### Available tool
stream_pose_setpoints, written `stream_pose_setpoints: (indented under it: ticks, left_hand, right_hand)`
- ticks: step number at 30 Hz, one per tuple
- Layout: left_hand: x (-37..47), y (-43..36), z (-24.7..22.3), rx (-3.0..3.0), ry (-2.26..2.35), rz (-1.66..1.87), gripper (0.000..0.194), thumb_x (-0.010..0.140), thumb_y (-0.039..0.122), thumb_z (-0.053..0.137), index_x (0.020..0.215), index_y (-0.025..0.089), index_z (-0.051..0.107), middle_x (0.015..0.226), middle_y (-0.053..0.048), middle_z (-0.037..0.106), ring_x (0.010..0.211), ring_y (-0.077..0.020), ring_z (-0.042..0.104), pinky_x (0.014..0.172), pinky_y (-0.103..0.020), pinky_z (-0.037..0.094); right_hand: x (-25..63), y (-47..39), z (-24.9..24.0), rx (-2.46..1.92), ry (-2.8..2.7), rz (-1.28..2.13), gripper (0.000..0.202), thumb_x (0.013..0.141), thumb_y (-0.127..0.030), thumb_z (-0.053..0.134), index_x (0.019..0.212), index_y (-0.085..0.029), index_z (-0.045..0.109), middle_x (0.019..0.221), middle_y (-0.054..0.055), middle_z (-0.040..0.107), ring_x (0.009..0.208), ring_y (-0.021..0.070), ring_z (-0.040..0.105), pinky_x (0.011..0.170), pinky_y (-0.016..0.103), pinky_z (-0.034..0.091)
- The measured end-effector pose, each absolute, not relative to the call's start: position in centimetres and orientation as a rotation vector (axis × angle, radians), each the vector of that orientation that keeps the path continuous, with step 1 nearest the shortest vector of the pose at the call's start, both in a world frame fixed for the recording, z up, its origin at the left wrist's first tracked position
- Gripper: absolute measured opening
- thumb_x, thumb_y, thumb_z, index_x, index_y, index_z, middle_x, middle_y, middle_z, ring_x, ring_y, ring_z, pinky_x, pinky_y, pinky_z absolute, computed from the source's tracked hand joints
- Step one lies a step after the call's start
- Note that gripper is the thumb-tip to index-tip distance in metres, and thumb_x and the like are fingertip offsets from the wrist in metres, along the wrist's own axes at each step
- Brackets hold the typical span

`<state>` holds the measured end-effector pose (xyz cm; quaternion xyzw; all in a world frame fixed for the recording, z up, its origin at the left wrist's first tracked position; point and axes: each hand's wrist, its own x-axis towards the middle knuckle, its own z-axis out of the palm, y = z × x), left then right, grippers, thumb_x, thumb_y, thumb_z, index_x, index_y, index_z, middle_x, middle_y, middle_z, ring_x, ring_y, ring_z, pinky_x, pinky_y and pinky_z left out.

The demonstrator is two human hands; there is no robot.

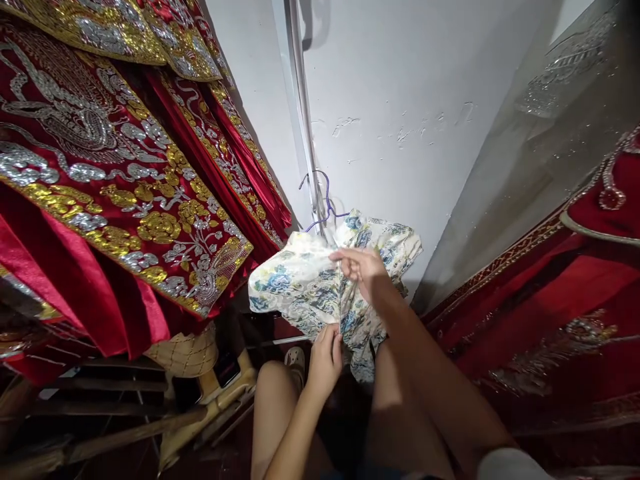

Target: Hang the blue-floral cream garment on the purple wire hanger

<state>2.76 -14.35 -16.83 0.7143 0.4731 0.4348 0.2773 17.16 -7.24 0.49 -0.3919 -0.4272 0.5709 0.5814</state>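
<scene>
A white garment with a blue and yellow floral print (285, 277) hangs on a purple wire hanger (329, 200) in front of me. A thin straight line, a seam or zipper, runs down its middle; which one is too small to tell. At the lower end of this line, my left hand (327, 353) is closed on the fabric. Higher up near the neckline, my right hand (367, 267) pinches the same line between thumb and index finger, its other fingers curled. The fingertips partly hide what they grip.
A metal pole (303, 100) stands against the white wall (400, 80). Red costumes with gold and silver sequins (165, 220) hang close on the left. More red embroidered cloth (540, 313) is at right. Wooden bars (130, 427) and a woven basket (187, 353) stand lower left.
</scene>
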Motion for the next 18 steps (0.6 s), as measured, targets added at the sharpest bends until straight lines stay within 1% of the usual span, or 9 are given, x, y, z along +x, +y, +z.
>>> stream_pose_setpoints:
  ticks: [3, 5, 7, 9, 11, 12, 13, 15, 18]
  left_hand:
    - [1.5, -13.8, -16.3, 1.903, 1.264, 1.120, 0.022, 0.098, 0.030, 0.046, 0.092, 0.022, 0.065, 0.084, -0.007, 0.065, 0.082, -0.0242, 0.060, 0.078, -0.033, 0.045]
    - [0.6, -13.1, -15.0, 1.898, 1.230, 1.107, 0.023, 0.098, 0.033, 0.048, 0.089, 0.022, 0.066, 0.083, -0.006, 0.065, 0.081, -0.0235, 0.060, 0.078, -0.033, 0.044]
    - [0.0, -12.3, -12.7, 1.887, 1.172, 1.205, 0.022, 0.098, 0.035, 0.051, 0.092, 0.021, 0.067, 0.088, -0.006, 0.065, 0.086, -0.0227, 0.061, 0.081, -0.032, 0.045]
    - [-0.2, -11.1, -9.4, 1.835, 1.125, 1.446, 0.021, 0.097, 0.035, 0.056, 0.110, 0.021, 0.067, 0.090, -0.005, 0.066, 0.087, -0.0211, 0.061, 0.083, -0.030, 0.045]
    - [-0.2, -9.6, -5.7, 1.818, 1.092, 1.680, 0.036, 0.096, 0.034, 0.059, 0.130, 0.023, 0.060, 0.087, -0.003, 0.064, 0.080, -0.0188, 0.059, 0.081, -0.030, 0.044]
    - [0.0, -8.8, -4.0, 1.880, 1.061, 1.710, 0.039, 0.097, 0.033, 0.058, 0.135, 0.023, 0.058, 0.088, -0.002, 0.064, 0.078, -0.0180, 0.058, 0.081, -0.030, 0.044]
    - [0.2, -8.1, -2.4, 1.977, 1.036, 1.700, 0.035, 0.098, 0.032, 0.056, 0.132, 0.022, 0.060, 0.089, -0.003, 0.064, 0.079, -0.0176, 0.057, 0.081, -0.030, 0.043]
    - [0.7, -7.1, 0.2, 2.198, 1.010, 1.585, 0.022, 0.099, 0.030, 0.055, 0.113, 0.020, 0.068, 0.092, -0.004, 0.065, 0.082, -0.0181, 0.058, 0.079, -0.030, 0.043]
    - [1.3, -6.8, 2.1, 2.378, 1.011, 1.534, 0.017, 0.097, 0.028, 0.057, 0.091, 0.017, 0.068, 0.087, -0.004, 0.066, 0.084, -0.0192, 0.059, 0.082, -0.032, 0.042]
  right_hand:
    - [16.3, -5.7, 2.8, -0.827, -1.006, 1.257, 0.023, 0.077, -0.035, 0.073, 0.073, -0.012, 0.073, 0.050, -0.001, 0.056, 0.043, 0.0064, 0.041, 0.039, 0.022, 0.024]
    - [15.5, -5.7, 2.6, -0.787, -1.059, 1.249, 0.024, 0.079, -0.036, 0.070, 0.074, -0.013, 0.072, 0.049, -0.002, 0.057, 0.042, 0.0062, 0.040, 0.040, 0.021, 0.024]
    - [15.0, -6.3, 1.5, -0.764, -1.123, 1.254, 0.024, 0.081, -0.037, 0.068, 0.075, -0.014, 0.072, 0.050, -0.002, 0.057, 0.041, 0.0060, 0.040, 0.040, 0.021, 0.025]
    - [14.8, -7.0, 0.5, -0.765, -1.164, 1.244, 0.025, 0.082, -0.038, 0.066, 0.073, -0.015, 0.070, 0.049, -0.003, 0.056, 0.042, 0.0063, 0.041, 0.041, 0.021, 0.027]
    - [14.9, -7.5, 0.2, -0.792, -1.180, 1.227, 0.026, 0.082, -0.038, 0.064, 0.069, -0.015, 0.068, 0.046, -0.003, 0.052, 0.041, 0.0067, 0.039, 0.042, 0.021, 0.026]
    - [15.0, -7.7, 0.2, -0.806, -1.187, 1.219, 0.027, 0.081, -0.038, 0.064, 0.067, -0.016, 0.067, 0.045, -0.004, 0.050, 0.041, 0.0070, 0.038, 0.042, 0.022, 0.026]
    - [15.2, -7.7, 0.4, -0.813, -1.197, 1.207, 0.027, 0.081, -0.039, 0.064, 0.066, -0.017, 0.066, 0.044, -0.004, 0.048, 0.041, 0.0072, 0.037, 0.042, 0.023, 0.025]
    - [15.3, -7.6, 0.6, -0.811, -1.233, 1.160, 0.028, 0.081, -0.040, 0.064, 0.066, -0.017, 0.065, 0.044, -0.006, 0.044, 0.041, 0.0078, 0.035, 0.043, 0.024, 0.024]
    - [15.4, -7.1, -0.2, -0.809, -1.269, 1.072, 0.030, 0.082, -0.043, 0.064, 0.065, -0.019, 0.062, 0.045, -0.006, 0.041, 0.044, 0.0087, 0.033, 0.045, 0.025, 0.023]
